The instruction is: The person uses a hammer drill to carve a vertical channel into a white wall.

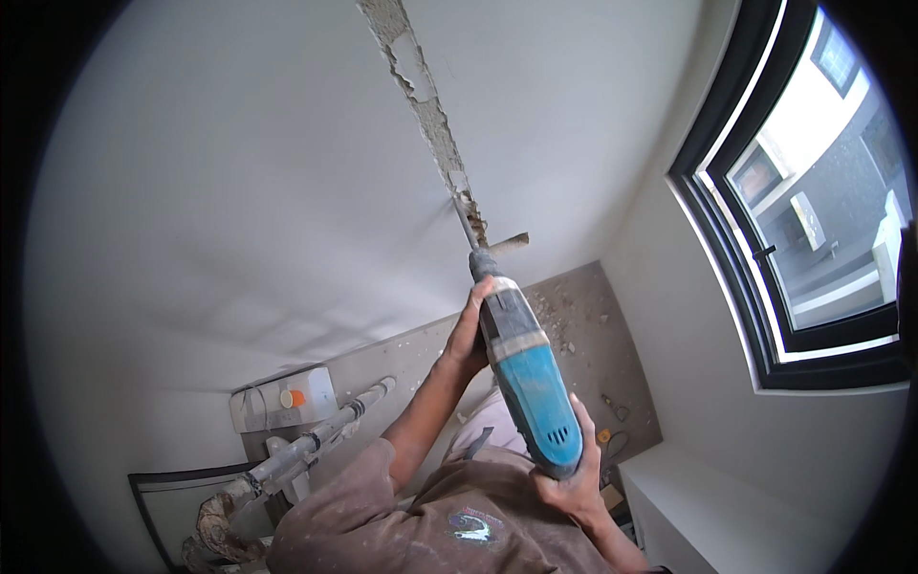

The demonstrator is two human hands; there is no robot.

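A teal and grey demolition hammer (537, 383) is in both my hands, slanting up and away from me. My left hand (469, 330) is wrapped around its front housing, just behind the dark chuck (484, 263). At the rear, my right hand (577, 483) grips the end of the tool; its trigger is hidden. The thin chisel bit (466, 226) reaches the lower end of a rough channel (435, 124) cut in the white wall (277, 172). Broken brown material shows beside the tip, and a short, rough-looking strip (511, 245) lies just right of it.
Rubble (564, 335) is scattered over the dusty floor (612, 354). A black-framed window (746, 239) fills the right wall. At the lower left are a white box (311, 407) with an orange-topped thing on it, dusty pipes (296, 454) and a dark-framed panel (153, 497).
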